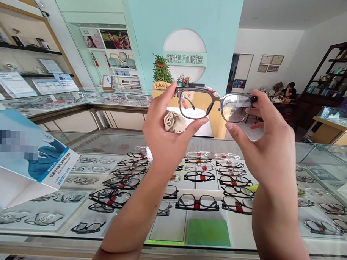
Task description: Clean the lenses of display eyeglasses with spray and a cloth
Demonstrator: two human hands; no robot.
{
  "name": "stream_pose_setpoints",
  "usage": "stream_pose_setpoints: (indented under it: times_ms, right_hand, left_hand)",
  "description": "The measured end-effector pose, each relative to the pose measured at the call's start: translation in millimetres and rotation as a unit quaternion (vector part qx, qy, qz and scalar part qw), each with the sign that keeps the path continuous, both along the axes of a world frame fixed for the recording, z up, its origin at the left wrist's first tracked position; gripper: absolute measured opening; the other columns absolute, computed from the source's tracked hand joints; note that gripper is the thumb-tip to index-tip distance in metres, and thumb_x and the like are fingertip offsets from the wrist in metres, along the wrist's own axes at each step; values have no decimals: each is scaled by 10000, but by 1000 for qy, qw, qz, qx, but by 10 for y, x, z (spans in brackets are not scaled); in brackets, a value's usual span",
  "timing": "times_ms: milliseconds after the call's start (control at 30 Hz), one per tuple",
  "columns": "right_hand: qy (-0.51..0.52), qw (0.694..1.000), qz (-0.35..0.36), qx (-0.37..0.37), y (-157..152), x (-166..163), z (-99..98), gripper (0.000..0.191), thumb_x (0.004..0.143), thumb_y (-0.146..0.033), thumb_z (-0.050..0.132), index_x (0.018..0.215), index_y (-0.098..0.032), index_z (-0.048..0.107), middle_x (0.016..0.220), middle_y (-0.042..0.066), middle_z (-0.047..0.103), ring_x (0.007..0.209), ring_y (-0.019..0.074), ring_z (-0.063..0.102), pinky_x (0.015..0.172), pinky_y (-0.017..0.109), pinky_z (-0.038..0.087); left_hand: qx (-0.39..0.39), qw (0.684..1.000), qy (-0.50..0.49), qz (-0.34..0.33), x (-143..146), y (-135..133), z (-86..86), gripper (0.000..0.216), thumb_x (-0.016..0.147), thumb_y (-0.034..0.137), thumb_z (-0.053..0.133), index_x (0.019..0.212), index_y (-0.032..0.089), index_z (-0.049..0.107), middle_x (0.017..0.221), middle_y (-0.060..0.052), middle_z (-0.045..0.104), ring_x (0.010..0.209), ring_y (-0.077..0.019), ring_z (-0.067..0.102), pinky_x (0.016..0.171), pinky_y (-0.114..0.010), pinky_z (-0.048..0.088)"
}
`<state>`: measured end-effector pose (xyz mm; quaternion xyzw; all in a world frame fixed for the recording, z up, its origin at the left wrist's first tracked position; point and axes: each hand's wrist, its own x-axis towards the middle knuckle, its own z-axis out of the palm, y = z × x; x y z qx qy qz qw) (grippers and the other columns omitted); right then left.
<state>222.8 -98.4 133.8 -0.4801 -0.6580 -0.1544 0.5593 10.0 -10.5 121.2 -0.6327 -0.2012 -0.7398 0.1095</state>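
I hold a pair of dark grey, square-framed glasses (pixel 217 105) up at eye level with both hands. My left hand (pixel 165 126) pinches the left rim between thumb and fingers, with a crumpled beige cleaning cloth (pixel 174 121) tucked in its palm. My right hand (pixel 264 137) grips the right corner of the frame by the hinge. The lenses face me and the temples are folded behind.
Below my arms runs a glass display counter (pixel 104 142) with several rows of glasses (pixel 198 202) and a green pad (pixel 208 233). A blue-and-white card stand (pixel 27 159) stands at the left. A person sits at a desk (pixel 288 90) at the far right.
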Motion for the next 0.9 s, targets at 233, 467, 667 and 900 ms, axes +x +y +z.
stream_pose_setpoints:
  times_ms: [233,467,667,900]
  right_hand:
    - [5,999,9,53,-15,-58,11,659,1053,-397,748,1684,-368,561,1566,160,677,1448,471,660,1137,745,613]
    - [17,997,26,65,-9,-61,16,660,1024,-376,780,1656,-392,589,1555,155,676,1443,476,648,1149,765,607]
    - [20,997,30,64,-14,-72,16,649,1025,-374,775,1647,-389,593,1555,157,674,1451,475,641,1156,779,600]
    - [13,998,24,57,-9,-57,7,690,1021,-357,761,1678,-400,556,1584,153,652,1469,474,630,1152,771,604]
  left_hand:
    - [-51,998,26,-25,-106,215,-48,869,837,587,1013,1595,352,660,1586,-77,731,1536,-397,673,1271,-581,608]
    - [-59,997,24,-35,-107,234,-74,868,832,497,1030,1602,358,655,1590,-85,728,1537,-400,675,1282,-602,597]
    - [-62,997,29,-38,-106,227,-85,868,845,479,1022,1617,373,639,1611,-76,715,1560,-405,657,1306,-623,575]
    - [-65,997,32,-30,-108,218,-78,859,846,495,1022,1610,378,646,1622,-64,710,1577,-404,640,1327,-611,560]
